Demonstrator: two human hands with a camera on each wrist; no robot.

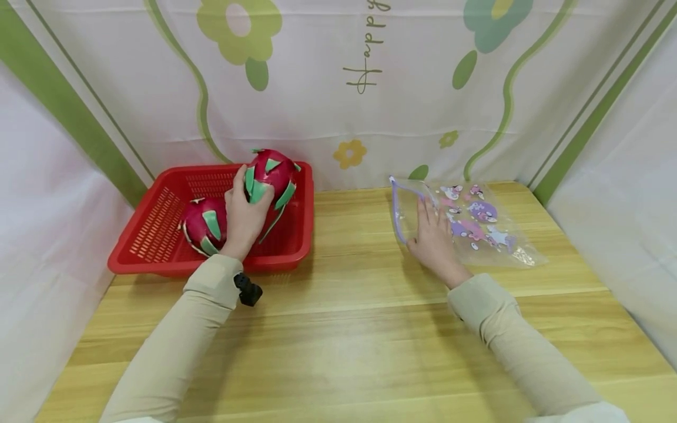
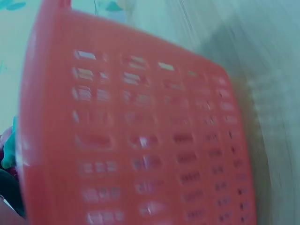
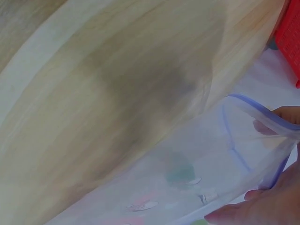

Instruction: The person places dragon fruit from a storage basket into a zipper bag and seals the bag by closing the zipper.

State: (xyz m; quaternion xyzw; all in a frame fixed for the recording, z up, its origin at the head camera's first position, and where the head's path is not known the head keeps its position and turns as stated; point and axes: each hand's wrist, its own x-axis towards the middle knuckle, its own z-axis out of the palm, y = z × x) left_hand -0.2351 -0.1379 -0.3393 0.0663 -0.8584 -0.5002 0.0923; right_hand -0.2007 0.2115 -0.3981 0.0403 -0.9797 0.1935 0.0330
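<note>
The left hand (image 1: 247, 214) holds a dragon fruit (image 1: 276, 171), fingers and thumb curled on it, over the right part of the red basket (image 1: 140, 268) near its back rim; whether the fruit touches the basket, I cannot tell. A second fruit (image 1: 198, 220) lies in the basket, just beside that hand. The right hand (image 1: 436, 244) touches the clear bag (image 1: 478, 232) at its mouth, fingers fairly straight, thumb at the purple edge (image 1: 395, 208). The bag lies on the bench (image 1: 338, 341), well apart from the basket, its mouth parted and facing it. Behind hangs a flowered cloth (image 1: 317, 88); a black device (image 1: 248, 289) sits at the left cuff (image 1: 214, 279)
</note>
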